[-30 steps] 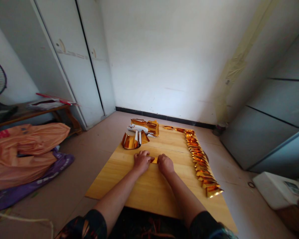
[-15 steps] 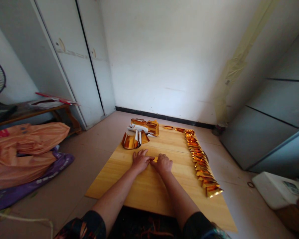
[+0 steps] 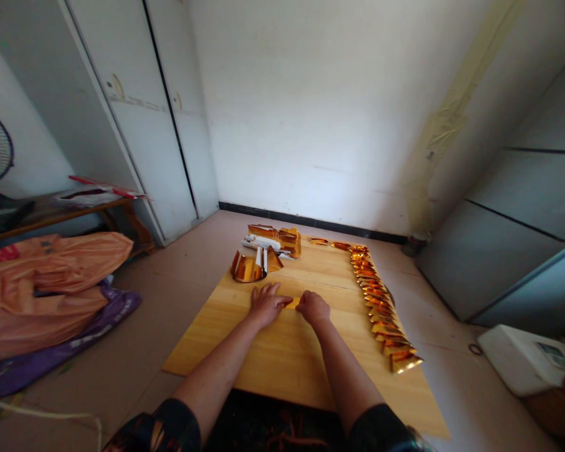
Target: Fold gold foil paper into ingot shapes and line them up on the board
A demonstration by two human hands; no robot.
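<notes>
A small piece of gold foil paper [image 3: 292,302] lies on the wooden board [image 3: 273,364] between my hands. My left hand [image 3: 265,305] rests flat on the board with its fingers spread, its thumb reaching over the foil's left part. At the foil's right end, my right hand [image 3: 314,307] is closed with bent fingers, gripping the edge; the fingertips are partly hidden. Along the board's right side runs a row of folded gold foil pieces [image 3: 379,304]. Gold foil sheets with white backs [image 3: 248,267] sit curled at the back left, near more stacked foil [image 3: 289,240].
The board stands before a white wall [image 3: 320,125]. On the left floor lie an orange bag [image 3: 51,289] and a purple bag [image 3: 75,345], below a wooden bench [image 3: 127,216]. A white foam box [image 3: 522,358] is on the right, near a grey cabinet [image 3: 503,232].
My right hand has shifted slightly right and its fingers have curled in, so more of the gold foil shows between my hands. My left hand has stayed in place.
</notes>
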